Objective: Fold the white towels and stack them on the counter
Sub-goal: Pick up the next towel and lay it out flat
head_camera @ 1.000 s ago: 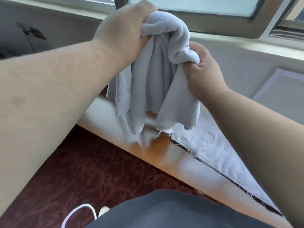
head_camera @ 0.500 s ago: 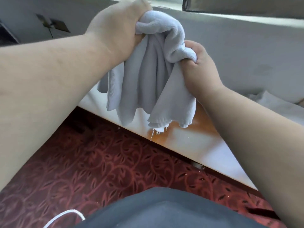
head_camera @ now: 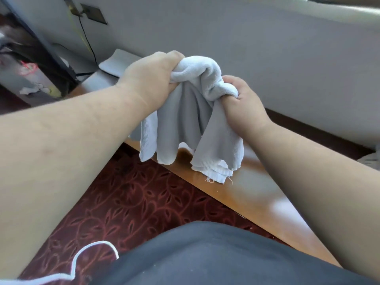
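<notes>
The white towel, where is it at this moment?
In the head view's centre, the white towel hangs bunched between the left hand and right hand, above the wooden counter.

Both hands' fingertips hide inside the bunched towel (head_camera: pixel 191 118). The desk (head_camera: pixel 267 194) runs under the arms, and another cloth (head_camera: pixel 370 161) is cut off.

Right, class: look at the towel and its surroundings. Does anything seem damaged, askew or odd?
Yes. The towel is bunched, not folded, gripped by the left hand and right hand above the counter. Its lower hem is frayed, with loose threads hanging. Nothing looks spilled.
</notes>
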